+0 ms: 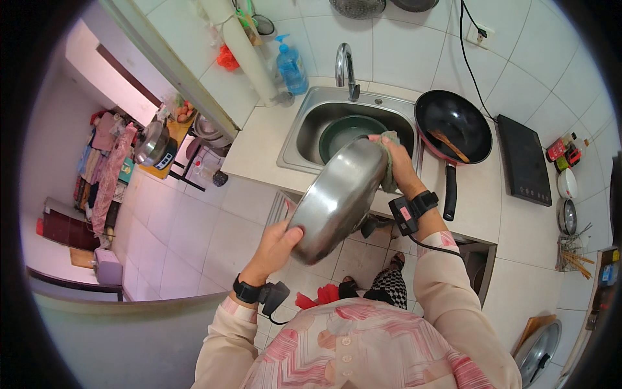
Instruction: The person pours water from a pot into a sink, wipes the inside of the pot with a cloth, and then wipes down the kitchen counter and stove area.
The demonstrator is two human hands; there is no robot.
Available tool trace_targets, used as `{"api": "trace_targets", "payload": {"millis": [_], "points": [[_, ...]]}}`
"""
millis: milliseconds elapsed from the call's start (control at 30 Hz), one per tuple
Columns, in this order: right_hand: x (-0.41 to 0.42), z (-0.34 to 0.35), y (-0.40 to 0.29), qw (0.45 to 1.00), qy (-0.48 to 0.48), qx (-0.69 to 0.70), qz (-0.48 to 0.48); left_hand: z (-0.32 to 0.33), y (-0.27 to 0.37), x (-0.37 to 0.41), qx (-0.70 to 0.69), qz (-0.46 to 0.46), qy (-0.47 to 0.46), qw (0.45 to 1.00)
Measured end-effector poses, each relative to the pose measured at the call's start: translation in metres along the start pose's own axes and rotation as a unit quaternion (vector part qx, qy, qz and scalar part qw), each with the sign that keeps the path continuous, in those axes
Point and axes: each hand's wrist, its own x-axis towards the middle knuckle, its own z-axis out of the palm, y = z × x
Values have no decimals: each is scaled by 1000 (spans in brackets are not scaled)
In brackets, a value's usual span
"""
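Observation:
A shiny stainless steel basin (340, 194) is tilted on its side between my hands, in front of the sink's near edge. My left hand (275, 248) grips its lower left end, thumb on the outer metal. At the upper right end, my right hand (399, 163) holds a greenish cloth (389, 170) against the rim. The basin's inside faces away from view. Behind it, a dark green tub (335, 131) with liquid in it sits in the stainless steel sink (303, 124), partly hidden by the basin.
A chrome faucet (344, 63) rises behind the sink, with a blue pump bottle (292, 68) to its left. Right of the sink lies a black wok (452, 116) holding a wooden spatula (449, 146). Farther right is a black induction cooktop (522, 160). A pipe (248, 58) stands at the counter's left end.

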Motion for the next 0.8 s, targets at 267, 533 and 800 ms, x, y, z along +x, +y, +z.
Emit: {"api": "trace_targets", "payload": {"millis": [267,533,800], "points": [[-13,44,15,974,-72,-213,-20,18,26,42,114,-102,-16,988],[-11,69,40,979,-77,-161,-98,20,-2,38,23,-108,41,993],[-11,58,84,975,-61,121,176,-10,22,27,13,-109,83,990]]}}
